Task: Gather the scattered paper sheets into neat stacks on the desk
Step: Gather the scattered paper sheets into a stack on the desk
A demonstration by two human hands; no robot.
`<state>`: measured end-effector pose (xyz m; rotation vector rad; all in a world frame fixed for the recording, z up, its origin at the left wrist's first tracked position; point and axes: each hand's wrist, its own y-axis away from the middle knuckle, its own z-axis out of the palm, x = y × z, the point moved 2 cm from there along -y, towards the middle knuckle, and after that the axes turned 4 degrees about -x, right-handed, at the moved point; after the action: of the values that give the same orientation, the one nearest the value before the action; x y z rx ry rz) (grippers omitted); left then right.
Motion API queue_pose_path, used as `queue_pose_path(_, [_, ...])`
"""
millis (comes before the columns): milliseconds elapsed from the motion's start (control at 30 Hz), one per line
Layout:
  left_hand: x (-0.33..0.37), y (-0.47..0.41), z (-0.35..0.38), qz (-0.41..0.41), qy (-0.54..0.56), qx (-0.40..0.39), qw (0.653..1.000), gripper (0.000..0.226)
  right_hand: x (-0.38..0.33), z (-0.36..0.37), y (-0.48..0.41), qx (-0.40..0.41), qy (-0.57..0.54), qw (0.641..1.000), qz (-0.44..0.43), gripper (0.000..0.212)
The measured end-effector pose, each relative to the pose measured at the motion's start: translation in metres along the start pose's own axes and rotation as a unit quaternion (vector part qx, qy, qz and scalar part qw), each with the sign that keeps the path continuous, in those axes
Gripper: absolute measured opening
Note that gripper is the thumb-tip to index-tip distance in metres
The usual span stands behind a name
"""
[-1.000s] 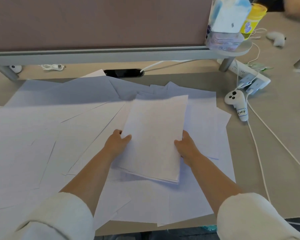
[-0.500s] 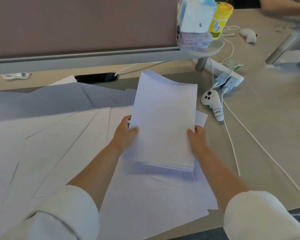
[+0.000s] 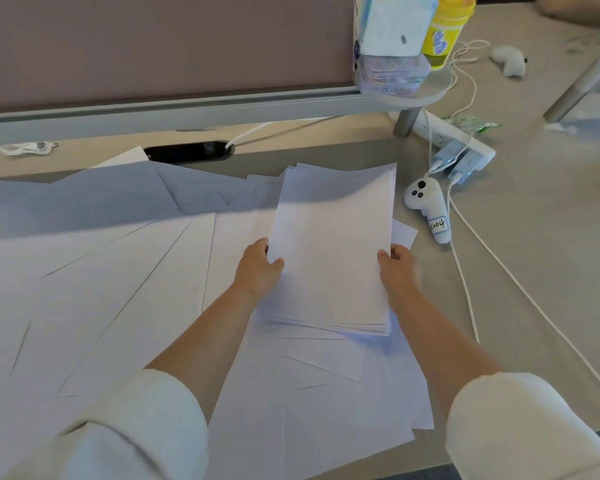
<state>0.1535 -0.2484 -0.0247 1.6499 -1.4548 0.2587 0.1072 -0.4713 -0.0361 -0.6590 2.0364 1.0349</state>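
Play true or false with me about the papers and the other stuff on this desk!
1. The left hand and right hand both grip the paper stack. True.
2. The white controller lies on top of the papers. False: it lies on the bare desk, right of the stack.
3. Many loose sheets lie spread across the desk left of the stack. True.
4. The yellow tub stands beside the controller. False: it stands up on the round shelf at the partition.
5. The power strip has nothing plugged in. False: chargers are plugged into it.
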Motion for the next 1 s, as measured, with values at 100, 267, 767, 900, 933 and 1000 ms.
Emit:
queue_pose_path(100, [0.000, 0.002, -0.002, -0.022, 0.006, 0.026, 0.999, 0.038, 0.001, -0.001, -0.003, -0.002, 0.013, 1.000, 0.014, 0.014])
queue_pose_path(267, [-0.002, 0.003, -0.001, -0.037, 0.020, 0.000, 0.999, 0.039, 0.002, 0.003, -0.005, 0.003, 0.004, 0.999, 0.034, 0.012])
queue_pose_path(767, [-0.017, 0.008, -0.013, -0.050, 0.114, 0.006, 0.992, 0.026, 0.006, 0.007, 0.001, -0.026, -0.005, 1.000, -0.010, 0.039])
queue_pose_path(900, [-0.033, 0.011, -0.018, -0.067, 0.001, 0.059, 0.996, 0.025, 0.003, 0.022, 0.007, -0.051, 0.056, 0.997, -0.018, 0.041])
queue_pose_path(933, [-0.033, 0.011, -0.017, -0.070, -0.014, 0.060, 0.996, 0.029, 0.001, 0.024, 0.008, -0.045, 0.068, 0.997, -0.019, 0.040])
queue_pose_path(1000, [-0.032, 0.011, -0.016, -0.086, -0.036, 0.050, 0.994, 0.039, -0.002, 0.027, 0.008, -0.030, 0.084, 0.996, -0.024, 0.036])
